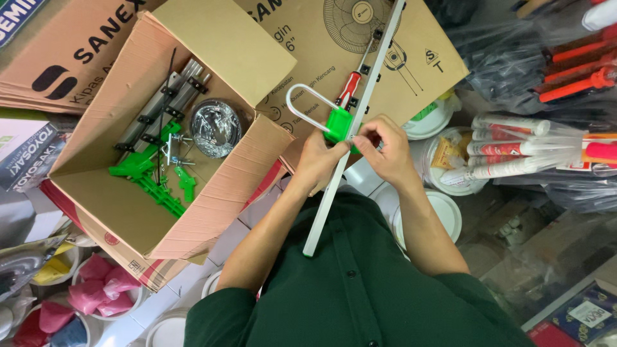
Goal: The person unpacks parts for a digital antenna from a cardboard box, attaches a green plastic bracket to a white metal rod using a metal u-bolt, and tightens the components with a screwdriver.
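A long white square bar [360,109] runs diagonally from top right down to my chest. My left hand [317,159] and my right hand [380,146] pinch a green plastic bracket [337,123] onto the bar at its middle. A bent silver metal loop [307,108] sticks out of the bracket to the upper left. A red-handled screwdriver [349,89] lies on flat cardboard just behind the bar.
An open cardboard box [116,205] at left holds silver rods [164,106], green plastic parts [151,177] and a bagged wire coil [214,126]. Flattened cardboard boxes [308,45] lie behind. White buckets [443,157], sealant tubes [514,151] and bagged tools stand at right; pink bags at bottom left.
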